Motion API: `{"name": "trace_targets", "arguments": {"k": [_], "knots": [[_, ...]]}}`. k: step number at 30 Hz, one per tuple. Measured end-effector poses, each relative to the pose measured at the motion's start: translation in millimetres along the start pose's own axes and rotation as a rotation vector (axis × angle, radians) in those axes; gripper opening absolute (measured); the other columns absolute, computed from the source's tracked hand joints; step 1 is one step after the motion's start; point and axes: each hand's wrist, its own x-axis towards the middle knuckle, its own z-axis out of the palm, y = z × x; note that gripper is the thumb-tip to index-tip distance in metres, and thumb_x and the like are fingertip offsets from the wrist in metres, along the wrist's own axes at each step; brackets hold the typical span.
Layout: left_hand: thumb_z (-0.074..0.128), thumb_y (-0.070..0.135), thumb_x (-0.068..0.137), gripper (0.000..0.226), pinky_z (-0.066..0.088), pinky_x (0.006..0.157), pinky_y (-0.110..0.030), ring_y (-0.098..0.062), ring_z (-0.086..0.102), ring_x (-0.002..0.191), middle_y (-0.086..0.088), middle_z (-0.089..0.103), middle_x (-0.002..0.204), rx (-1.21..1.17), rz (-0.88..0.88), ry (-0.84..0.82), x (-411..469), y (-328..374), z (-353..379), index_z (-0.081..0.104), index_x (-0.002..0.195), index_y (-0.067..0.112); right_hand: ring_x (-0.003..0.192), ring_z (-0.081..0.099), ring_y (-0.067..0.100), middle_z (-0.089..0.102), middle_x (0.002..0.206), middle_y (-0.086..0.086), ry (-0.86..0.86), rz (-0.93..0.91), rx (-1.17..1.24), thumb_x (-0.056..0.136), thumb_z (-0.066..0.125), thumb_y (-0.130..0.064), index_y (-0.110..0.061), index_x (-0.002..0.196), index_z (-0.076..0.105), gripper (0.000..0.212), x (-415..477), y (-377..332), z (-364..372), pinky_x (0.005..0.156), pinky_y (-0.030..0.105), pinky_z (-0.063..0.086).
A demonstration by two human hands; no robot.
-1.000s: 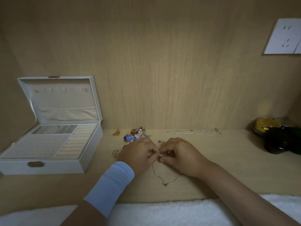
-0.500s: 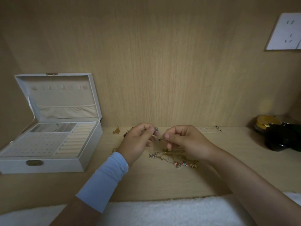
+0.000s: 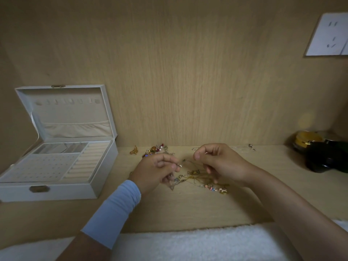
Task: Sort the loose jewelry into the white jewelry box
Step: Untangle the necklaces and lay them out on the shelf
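The white jewelry box stands open at the left, its lid up and its ring rolls and earring panel bare. My left hand pinches one end of a thin chain just above the desk. My right hand pinches the chain's other end a little higher. Below the hands lies a tangle of gold chains with coloured charms. A heap of small colourful pieces and a gold piece lie near the back wall.
A fine silver chain lies along the back wall to the right. Dark containers, one with a yellow lid, stand at the far right. A white towel covers the near edge. A wall socket sits at the upper right.
Both hands have lifted off the desk with the chain's ends and drawn slightly apart. The tangle of gold chains, hidden before, now shows beneath them.
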Motion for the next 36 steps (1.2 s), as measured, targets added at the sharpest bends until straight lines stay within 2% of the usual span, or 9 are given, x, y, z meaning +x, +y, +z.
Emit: {"name": "trace_targets", "arguments": {"k": [4,7,10,13,16,20,25,30,36], "knots": [[0.064,-0.002,0.089,0.014,0.055,0.058,-0.027,-0.018,0.061,0.057,-0.009,0.075,0.082,0.115,-0.057,-0.022,-2.0,-1.6,-3.6,0.071,0.091,0.01,0.046,0.046,0.013,0.061,0.067,0.006,-0.242,0.08,-0.246,0.091,0.067,-0.017,-0.023,0.074,0.072,0.019,-7.3,-6.2,-14.1,0.041,0.021,0.039],[0.067,0.004,0.087,0.016,0.06,0.07,-0.031,-0.021,0.068,0.063,0.001,0.075,0.079,0.346,-0.043,-0.037,-4.2,-2.0,-7.0,0.073,0.091,0.018,0.055,0.051,0.01,0.061,0.069,0.006,-0.441,0.129,-0.426,0.087,0.074,-0.023,-0.021,0.082,0.077,0.006,-13.0,-10.7,-14.6,0.045,0.022,0.039],[0.068,0.011,0.087,0.017,0.06,0.071,-0.03,-0.02,0.071,0.067,0.008,0.073,0.078,0.549,0.018,-0.024,-6.6,-4.1,-10.8,0.072,0.091,0.027,0.061,0.05,0.008,0.063,0.072,0.002,-0.515,0.146,-0.604,0.081,0.08,-0.03,-0.021,0.089,0.08,0.012,-14.5,-11.8,-8.8,0.051,0.022,0.042],[0.066,0.011,0.088,0.02,0.059,0.071,-0.029,-0.014,0.07,0.069,0.008,0.072,0.082,0.566,0.025,0.001,-7.1,-6.0,-13.9,0.071,0.089,0.031,0.079,0.065,0.01,0.076,0.085,-0.003,-0.567,0.171,-0.693,0.076,0.083,-0.034,-0.029,0.09,0.08,0.016,-16.2,-13.9,-6.2,0.079,0.031,0.054],[0.064,0.016,0.09,0.02,0.047,0.075,-0.012,-0.001,0.063,0.078,0.013,0.07,0.089,0.726,0.066,0.013,-8.1,-6.1,-17.5,0.071,0.094,0.034,0.098,0.069,0.009,0.077,0.09,-0.011,-0.584,0.168,-0.744,0.075,0.084,-0.03,-0.029,0.093,0.081,0.018,-20.0,-19.0,-5.8,0.099,0.032,0.051],[0.061,0.026,0.092,0.02,0.042,0.082,-0.016,-0.001,0.055,0.091,0.013,0.065,0.105,1.0,0.083,-0.036,-10.3,-1.0,-23.6,0.071,0.107,0.033,0.088,0.068,-0.002,0.077,0.085,-0.013,-0.517,0.123,-0.72,0.079,0.081,-0.028,-0.029,0.093,0.08,0.014,-22.0,-22.3,-4.8,0.092,0.023,0.051],[0.063,0.037,0.089,0.024,0.041,0.097,-0.03,-0.007,0.042,0.116,0.017,0.051,0.118,1.123,0.208,0.004,-10.6,-3.2,-17.0,0.069,0.112,0.041,0.08,0.065,-0.006,0.073,0.081,-0.022,-0.162,-0.079,-0.801,0.081,0.072,-0.035,-0.034,0.087,0.078,0.008,-10.8,-10.9,15.2,0.08,0.022,0.053],[0.065,0.038,0.088,0.016,0.04,0.095,-0.03,-0.006,0.047,0.106,0.02,0.059,0.107,1.069,0.352,-0.072,-9.8,-2.4,-1.7,0.074,0.102,0.039,0.081,0.062,0.0,0.071,0.08,-0.02,-0.079,-0.106,-0.955,0.075,0.073,-0.053,-0.035,0.088,0.076,0.022,-9.7,1.4,34.2,0.073,0.023,0.049],[0.063,0.028,0.091,0.021,0.043,0.087,-0.026,-0.007,0.052,0.089,0.019,0.053,0.085,0.989,0.207,0.1,-4.7,-5.7,-47.8,0.073,0.109,0.033,0.086,0.06,0.001,0.069,0.087,-0.019,-0.012,-0.173,-0.89,0.084,0.069,-0.045,-0.035,0.096,0.075,0.016,-6.1,8.0,42.3,0.077,0.024,0.049]]}}
